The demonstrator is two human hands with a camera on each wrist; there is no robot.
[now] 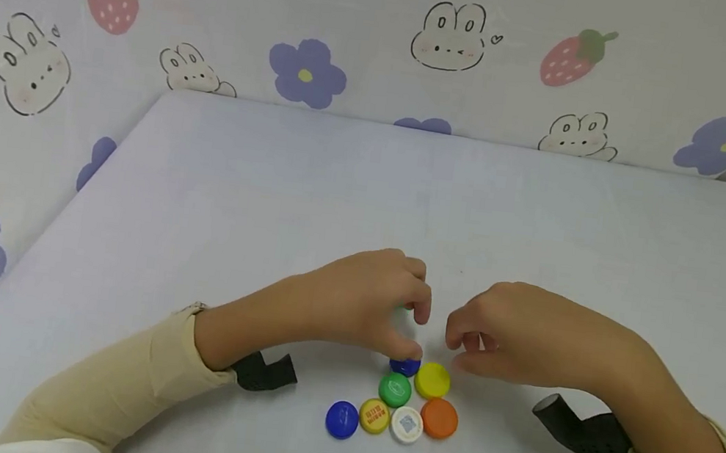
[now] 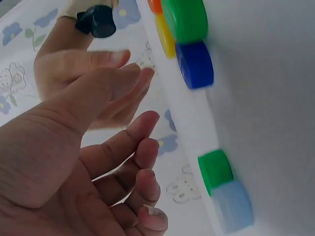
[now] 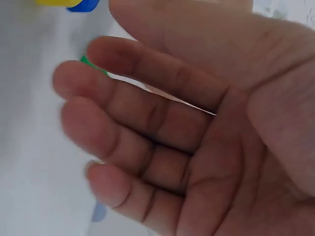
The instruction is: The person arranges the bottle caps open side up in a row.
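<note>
My left hand (image 1: 365, 300) hovers over the table with loosely bent fingers, holding nothing. Its thumb overlaps a blue bottle cap (image 1: 404, 367) in the head view. Beneath this hand, the left wrist view shows a green cap (image 2: 215, 171) beside a light blue cap (image 2: 232, 207), both mostly hidden from the head camera. To the right, my right hand (image 1: 524, 336) hangs with relaxed, bent fingers and nothing in its grasp. Nearest to it is a yellow cap (image 1: 432, 381), touching a green cap (image 1: 395, 390).
In front lies a row of caps: blue (image 1: 342, 420), yellow with red print (image 1: 374, 416), white with a printed square (image 1: 406, 425) and orange (image 1: 439, 418). They lie on a white-covered table (image 1: 274, 188). A patterned curtain (image 1: 369, 42) hangs behind. Black straps (image 1: 264, 373) sit at both wrists.
</note>
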